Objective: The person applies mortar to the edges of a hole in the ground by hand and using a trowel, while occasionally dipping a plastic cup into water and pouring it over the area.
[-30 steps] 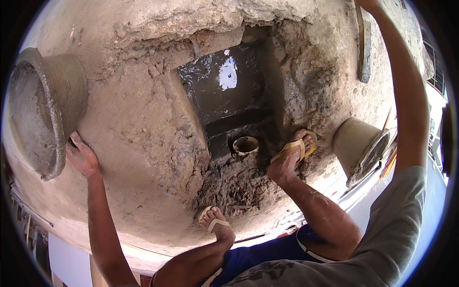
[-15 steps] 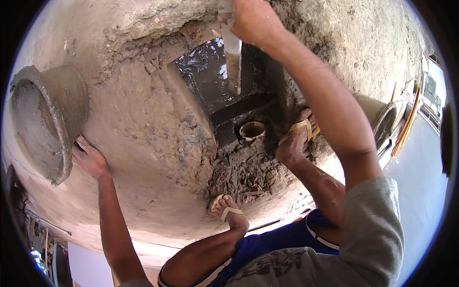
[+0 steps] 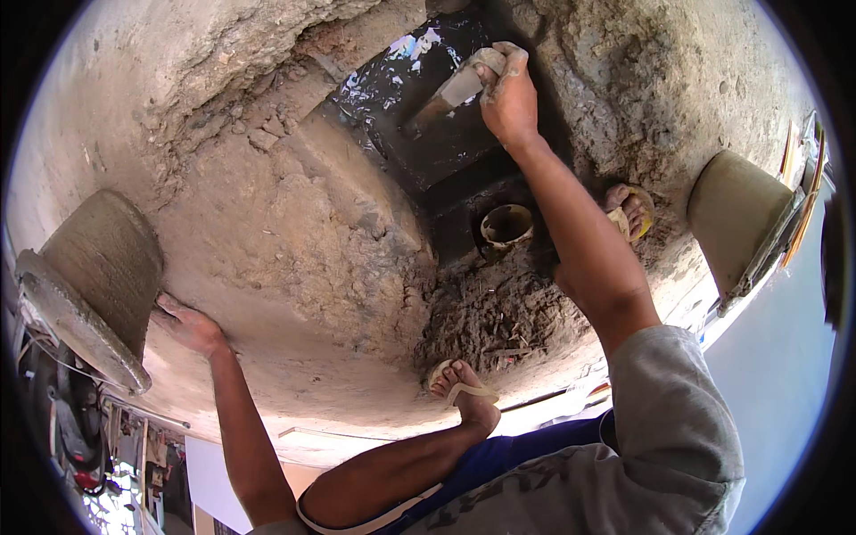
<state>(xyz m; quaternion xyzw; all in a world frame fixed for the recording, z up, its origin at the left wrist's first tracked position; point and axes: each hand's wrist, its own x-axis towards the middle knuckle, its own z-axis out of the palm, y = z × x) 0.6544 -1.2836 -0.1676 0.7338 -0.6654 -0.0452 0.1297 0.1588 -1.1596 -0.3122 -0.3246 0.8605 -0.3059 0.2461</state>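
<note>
My right hand (image 3: 513,98) is closed around the upper end of a long, pale, mud-stained piece (image 3: 456,89), and I cannot make out its exact kind. It slants down to the left, its lower end at the dark water (image 3: 392,98) in a rectangular pit. My left hand (image 3: 192,325) rests palm down on the concrete floor, fingers stretched out. Its fingertips lie beside a grey cement-coated, bucket-shaped vessel (image 3: 107,254) with a flared rim. Below my right forearm, a round pipe end (image 3: 506,225) stands open at the pit's near side.
Broken concrete edges (image 3: 330,192) and wet mud with debris (image 3: 490,312) border the pit. My sandalled feet (image 3: 464,383) stand on its near and right sides. Another grey vessel (image 3: 736,209) sits at the right. Cluttered items (image 3: 89,437) show at the lower left.
My right hand has come down and nearer from the pit's far edge, and the pale piece has tilted from near upright to slanting. The view has shifted; my left hand stays on the floor.
</note>
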